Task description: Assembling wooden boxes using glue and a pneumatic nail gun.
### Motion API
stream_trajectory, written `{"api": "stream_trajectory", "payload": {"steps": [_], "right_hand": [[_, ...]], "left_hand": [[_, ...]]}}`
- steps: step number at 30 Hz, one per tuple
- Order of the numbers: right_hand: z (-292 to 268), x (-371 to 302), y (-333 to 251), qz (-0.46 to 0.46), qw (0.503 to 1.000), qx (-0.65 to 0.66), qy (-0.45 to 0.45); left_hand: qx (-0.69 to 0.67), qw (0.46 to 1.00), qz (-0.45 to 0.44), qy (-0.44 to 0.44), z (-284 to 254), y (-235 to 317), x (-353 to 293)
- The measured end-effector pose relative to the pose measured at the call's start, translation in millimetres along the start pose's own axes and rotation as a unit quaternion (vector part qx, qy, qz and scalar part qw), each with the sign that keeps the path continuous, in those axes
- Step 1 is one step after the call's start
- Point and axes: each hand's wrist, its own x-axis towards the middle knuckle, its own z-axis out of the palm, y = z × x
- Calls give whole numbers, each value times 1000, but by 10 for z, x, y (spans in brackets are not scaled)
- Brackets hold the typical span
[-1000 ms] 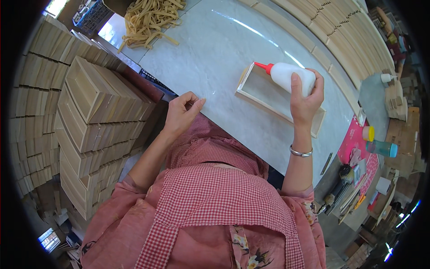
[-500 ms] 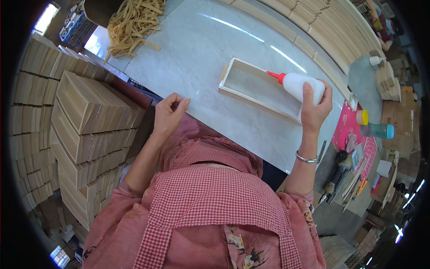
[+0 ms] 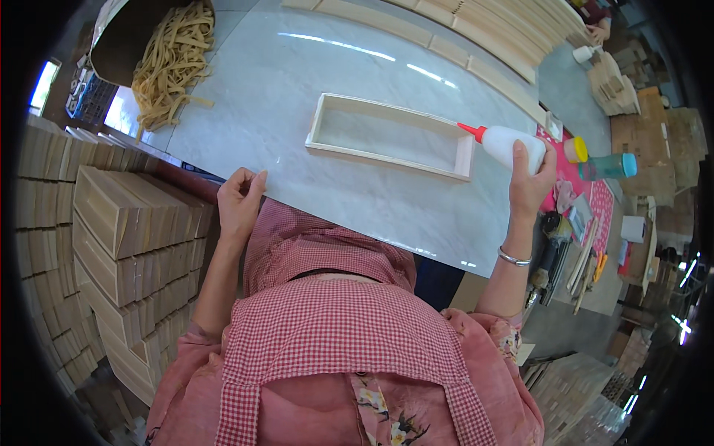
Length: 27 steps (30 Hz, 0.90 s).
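My right hand (image 3: pixel 532 177) is wrapped around a white squeeze bottle (image 3: pixel 503 146) with a red cone tip, held on its side. The tip points left, at the far right corner of a narrow rectangular wooden frame (image 3: pixel 387 162); whether it touches the wood I cannot tell. The frame lies on the pale marbled tabletop (image 3: pixel 357 201), which shows through its middle. By the table's near edge, left of the frame, is my left hand (image 3: pixel 239 202), its fingers curled in and thumb against them. I see nothing in its grasp.
Stacked wooden boxes (image 3: pixel 123 215) crowd the left side. A heap of tan strips (image 3: pixel 175 67) spills from a container at the far left. Long wooden strips (image 3: pixel 476 30) line the far side. At right are a teal bottle (image 3: pixel 606 166), a yellow-lidded jar (image 3: pixel 575 149) and tools.
The view has shifted, moving the table and stacks within it. Relative to the frame, the bottle's tip has gone right, from along the far side to the far right corner. Both grips look the same.
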Motion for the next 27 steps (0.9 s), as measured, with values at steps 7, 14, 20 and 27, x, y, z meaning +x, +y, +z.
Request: {"api": "stream_trajectory", "payload": {"steps": [7, 14, 20, 27], "right_hand": [[-191, 7, 121, 16, 1000, -9, 19], [-358, -95, 116, 19, 999, -18, 30], [-601, -255, 29, 23, 998, -49, -8], [-684, -382, -88, 49, 998, 0, -44]], "left_hand": [[34, 999, -1, 4, -6, -36, 15], [48, 999, 5, 8, 29, -43, 20], [49, 999, 10, 10, 41, -43, 35], [69, 997, 20, 24, 24, -101, 12]]}}
